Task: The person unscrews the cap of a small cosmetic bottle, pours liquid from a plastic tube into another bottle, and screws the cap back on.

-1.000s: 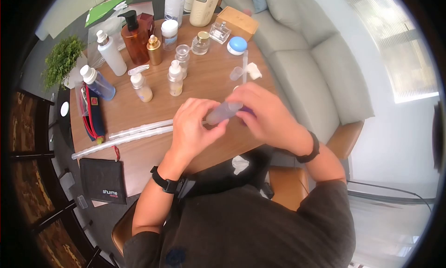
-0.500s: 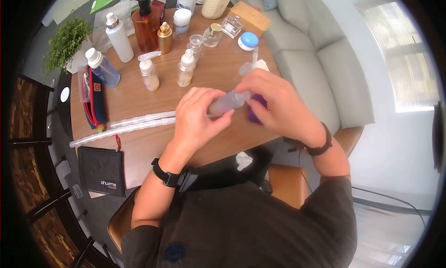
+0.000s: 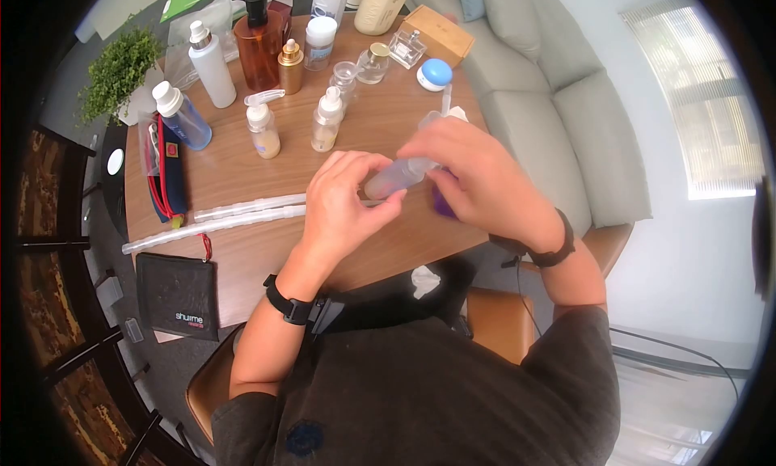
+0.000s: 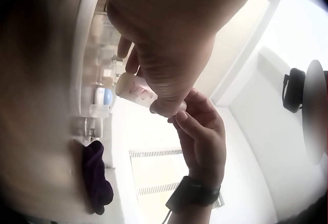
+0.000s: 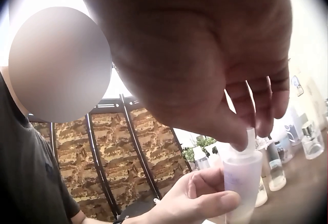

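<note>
My left hand (image 3: 341,201) grips a frosted translucent bottle (image 3: 392,180) round its body, thumb on the near side. The bottle tilts, its narrower end toward my right hand (image 3: 478,171). In the right wrist view, the right thumb and fingers pinch the pale narrow top (image 5: 249,143) above the bottle's shoulder. The left wrist view shows faint pinkish print on the bottle (image 4: 136,89), with both hands close together. A dark purple cloth (image 4: 96,180) lies on the table, partly hidden under my right hand in the head view.
Two small pump bottles, one here (image 3: 326,125), stand beyond my hands. Farther back are an amber pump bottle (image 3: 257,54), a blue-lidded jar (image 3: 435,75) and several other bottles. Long clear tubes (image 3: 218,227) lie left, near a black pouch (image 3: 176,295). A grey sofa (image 3: 529,134) borders the table.
The head view has shifted, so the table things appear slightly higher and farther right. Both hands stay on the bottle; the right hand turns slightly at its top. More purple cloth showed half a second ago.
</note>
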{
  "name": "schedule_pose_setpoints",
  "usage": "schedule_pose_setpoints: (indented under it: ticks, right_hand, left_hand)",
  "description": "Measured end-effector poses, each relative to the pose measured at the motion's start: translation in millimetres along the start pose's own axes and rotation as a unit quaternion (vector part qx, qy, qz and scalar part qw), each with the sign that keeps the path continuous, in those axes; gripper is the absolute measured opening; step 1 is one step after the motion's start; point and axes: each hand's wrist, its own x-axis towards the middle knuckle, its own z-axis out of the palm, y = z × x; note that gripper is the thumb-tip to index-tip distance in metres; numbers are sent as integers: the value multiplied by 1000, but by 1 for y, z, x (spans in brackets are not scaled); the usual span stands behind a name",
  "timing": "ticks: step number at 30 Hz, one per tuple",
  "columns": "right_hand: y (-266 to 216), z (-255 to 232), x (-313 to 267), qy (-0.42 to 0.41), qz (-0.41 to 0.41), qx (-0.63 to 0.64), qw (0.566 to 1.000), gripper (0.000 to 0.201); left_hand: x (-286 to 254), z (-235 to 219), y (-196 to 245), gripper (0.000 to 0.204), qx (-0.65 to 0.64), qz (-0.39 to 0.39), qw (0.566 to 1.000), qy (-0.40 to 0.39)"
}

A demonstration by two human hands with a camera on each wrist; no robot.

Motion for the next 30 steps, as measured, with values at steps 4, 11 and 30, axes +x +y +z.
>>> schedule_pose_setpoints:
  ticks: [4,11,30]
  right_hand:
    - [5,6,-3,0,-29,-16,999,47]
    - [-5,3,-3,-13,145,66,987,40]
    - [66,52,4,98,64,25,993,37]
  left_hand:
    - [0,-2,2,35,0,-2,1000,-9]
    - [1,-1,0,35,-8,-8,1000,-14]
    - [0,0,0,36,-35,-45,998,-14]
